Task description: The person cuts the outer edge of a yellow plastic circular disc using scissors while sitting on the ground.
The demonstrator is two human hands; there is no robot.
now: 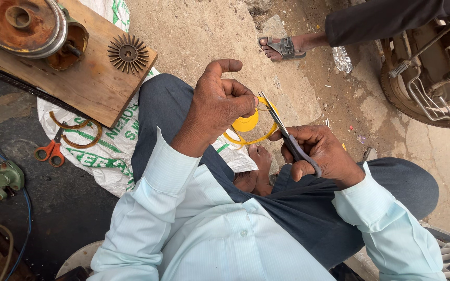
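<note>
The person sits on the ground with knees apart and looks down at both hands. The left hand (219,104) is curled shut around a yellow ring (249,126), a thin round piece of yellow sheet with a yellow flap inside it. The fingers pinch the ring at its top edge and the thumb sticks up. The ring hangs in the air between the two hands, above a bare foot (257,169). The right hand (319,153) grips a pair of scissors with dark handles (286,132). Its fingers are closed through and around the handles. The thin metal blades point up and to the left, and they touch the yellow ring at its upper right edge, just beside the left fingers. To the left lies a white sack with green print (108,145) on the ground. On the sack rest orange-handled scissors (51,151) and two curved brown strips (76,132). A wooden board (87,86) sits partly on the sack. It holds a rusty round pulley (21,22) and a small brown wheel with fins (127,53). At the top, another person's foot in a grey sandal (282,48) stands on the dirt. A vehicle wheel (425,78) is at the right.
</note>
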